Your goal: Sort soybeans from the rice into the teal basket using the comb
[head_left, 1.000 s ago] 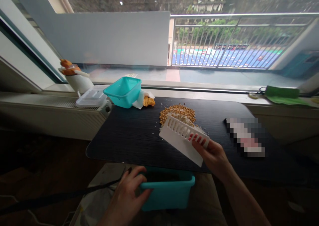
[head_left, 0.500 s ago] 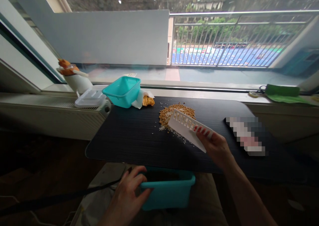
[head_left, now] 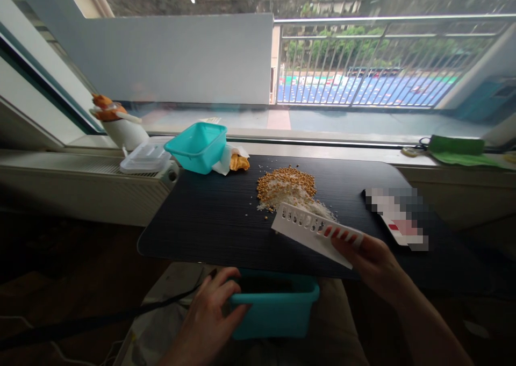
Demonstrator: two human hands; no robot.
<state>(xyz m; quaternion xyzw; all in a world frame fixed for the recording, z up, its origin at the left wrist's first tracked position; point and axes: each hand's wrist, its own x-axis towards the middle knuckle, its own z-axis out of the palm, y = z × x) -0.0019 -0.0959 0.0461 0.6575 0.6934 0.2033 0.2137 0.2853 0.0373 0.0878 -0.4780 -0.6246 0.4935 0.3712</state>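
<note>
My right hand (head_left: pixel 368 253) grips a white plastic piece with a row of slots (head_left: pixel 306 232), tilted over the dark table (head_left: pixel 201 215). Just beyond its slotted edge lies a pile of soybeans (head_left: pixel 285 177) mixed with white rice-like grains (head_left: pixel 296 196). Below the table's front edge, on my lap, sits a teal plastic bin (head_left: pixel 274 317). My left hand (head_left: pixel 217 304) holds that bin by its left rim, fingers over the edge and thumb on the near side. What lies inside the bin is too dark to make out.
Another teal bin (head_left: pixel 197 146) stands at the table's back left, beside crumpled orange and white packaging (head_left: pixel 239 163). A clear lid (head_left: pixel 145 156) rests on the radiator. A blurred-out flat object (head_left: pixel 397 221) lies on the right. Green cloth (head_left: pixel 457 150) is on the sill.
My right hand has moved the slotted piece toward me and slightly right, uncovering more of the pile and its white grains. My left hand still holds the bin, which has shifted slightly right.
</note>
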